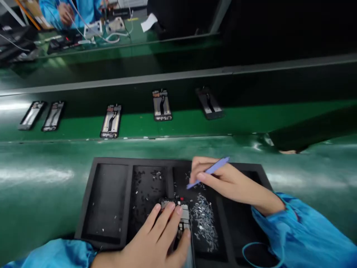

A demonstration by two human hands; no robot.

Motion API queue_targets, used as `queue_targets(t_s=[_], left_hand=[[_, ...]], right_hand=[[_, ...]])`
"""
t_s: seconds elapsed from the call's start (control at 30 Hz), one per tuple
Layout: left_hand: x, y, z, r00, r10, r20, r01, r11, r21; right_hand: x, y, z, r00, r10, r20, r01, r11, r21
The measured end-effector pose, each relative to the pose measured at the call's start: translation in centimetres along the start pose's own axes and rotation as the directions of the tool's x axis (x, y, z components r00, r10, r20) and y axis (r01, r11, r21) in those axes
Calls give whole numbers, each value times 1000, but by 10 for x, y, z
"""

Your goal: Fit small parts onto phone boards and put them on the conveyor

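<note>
A: Where to look for the phone unit?

B: Near the lower edge of the view, over the middle of the black tray, lying under the left hand.

A: And the left grip?

B: Opened out, fingers extended across the unit, thumb near its right side; clasped round nothing visible.

A: The right hand?

B: Grip closed, pinching a purple stick between thumb and fingers. Pointing down and left, tip just beyond the unit's far end; impossible to tell if touching the tray.

A: Around that?

B: Heaped beside the unit, in a compartment to its right, small silvery pieces; scattered in one to the left, dark bits. Beneath everything, a green worktop.

A: Farther out?

B: Set along a green strip, five phone frames. Beyond, a co-worker's hand and blue sleeves, near white devices with cables.
</note>
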State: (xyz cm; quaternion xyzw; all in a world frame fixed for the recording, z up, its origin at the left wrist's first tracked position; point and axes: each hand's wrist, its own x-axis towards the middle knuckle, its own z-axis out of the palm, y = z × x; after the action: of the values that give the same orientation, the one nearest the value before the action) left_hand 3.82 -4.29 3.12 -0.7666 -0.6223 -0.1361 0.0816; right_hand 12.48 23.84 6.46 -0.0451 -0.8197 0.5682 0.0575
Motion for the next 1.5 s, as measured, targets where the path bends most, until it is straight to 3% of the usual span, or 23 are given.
queue_targets(t_s=[0.13, 0.57, 1.27, 1.33, 1.4, 1.5], left_hand=[[1, 0, 1, 999, 18, 32, -18, 1000, 14], [5, -1, -2, 999, -14, 33, 13, 1000, 15], [8, -1, -12, 997, -23, 80, 26, 999, -44], [8, -2, -15, 994, -12, 113, 19, 998, -60], [7, -4, -19, 987, 9, 161, 5, 996, -84], [4, -7, -25, 968, 57, 246, -27, 992, -122]], right_hand=[[-3, 8, 0, 999, 31, -34, -32, 999, -31], [0, 7, 5, 1000, 23, 6, -22, 983, -181], [2, 8, 3, 1000, 9, 8, -7, 972, -236], [0, 0, 6, 998, 17, -56, -28, 978, -209], [-5, -12, 15, 981, 26, -192, -64, 979, -194], [-17, -30, 37, 953, -23, -301, -20, 990, -139]])
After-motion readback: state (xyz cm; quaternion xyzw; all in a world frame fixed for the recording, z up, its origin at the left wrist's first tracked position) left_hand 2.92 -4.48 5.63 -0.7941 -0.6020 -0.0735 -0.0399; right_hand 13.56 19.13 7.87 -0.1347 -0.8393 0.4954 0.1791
